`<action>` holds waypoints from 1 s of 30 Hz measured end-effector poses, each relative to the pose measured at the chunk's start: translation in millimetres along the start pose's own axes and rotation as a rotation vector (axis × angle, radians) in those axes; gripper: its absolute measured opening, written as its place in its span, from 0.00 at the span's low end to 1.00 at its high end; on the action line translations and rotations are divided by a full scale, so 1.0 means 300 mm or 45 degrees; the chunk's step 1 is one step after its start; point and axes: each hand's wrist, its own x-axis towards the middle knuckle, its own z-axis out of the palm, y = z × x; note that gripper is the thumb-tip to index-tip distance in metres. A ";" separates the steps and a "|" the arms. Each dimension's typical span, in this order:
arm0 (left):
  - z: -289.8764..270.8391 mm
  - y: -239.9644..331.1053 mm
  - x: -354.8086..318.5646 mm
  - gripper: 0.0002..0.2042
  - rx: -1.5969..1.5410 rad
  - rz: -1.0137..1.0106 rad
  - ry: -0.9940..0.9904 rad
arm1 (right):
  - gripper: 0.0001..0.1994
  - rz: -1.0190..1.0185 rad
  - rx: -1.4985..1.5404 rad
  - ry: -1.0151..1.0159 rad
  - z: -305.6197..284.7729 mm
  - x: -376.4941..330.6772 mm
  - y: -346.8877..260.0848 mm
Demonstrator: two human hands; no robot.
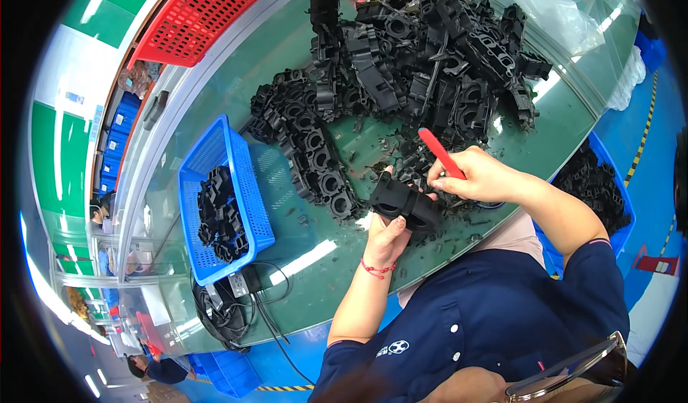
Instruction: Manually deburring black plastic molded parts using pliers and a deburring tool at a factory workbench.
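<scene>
My left hand (pixel 388 237) grips a black moulded plastic part (pixel 405 206) with round openings, held above the near side of the green table. In my right hand (pixel 476 175) is a red-handled tool (pixel 441 152), its handle pointing up and to the left. The tool's working end is hidden by my fingers and the part, so its kind does not show. Behind my hands lies a large heap of similar black plastic parts (pixel 376 73). A row of black parts with round holes (pixel 312 149) stretches along the heap's left side.
A blue plastic basket (pixel 259 232) with several black parts stands at the left. Black cables (pixel 247 310) lie at the table's near left edge. Small black scraps (pixel 387 149) litter the green tabletop (pixel 301 242). A red basket (pixel 161 45) is at the far left; a blue bin (pixel 622 188) sits right.
</scene>
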 end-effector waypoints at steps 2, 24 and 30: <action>-0.008 -0.008 -0.002 0.44 0.058 -0.004 0.015 | 0.10 -0.043 -0.170 -0.101 -0.011 0.006 -0.020; -0.011 -0.004 -0.001 0.35 0.425 -0.192 -0.037 | 0.09 0.021 -0.278 -0.522 -0.017 0.048 -0.033; 0.004 -0.004 -0.007 0.35 0.483 -0.066 0.056 | 0.09 0.112 -0.523 -0.191 0.019 0.030 -0.021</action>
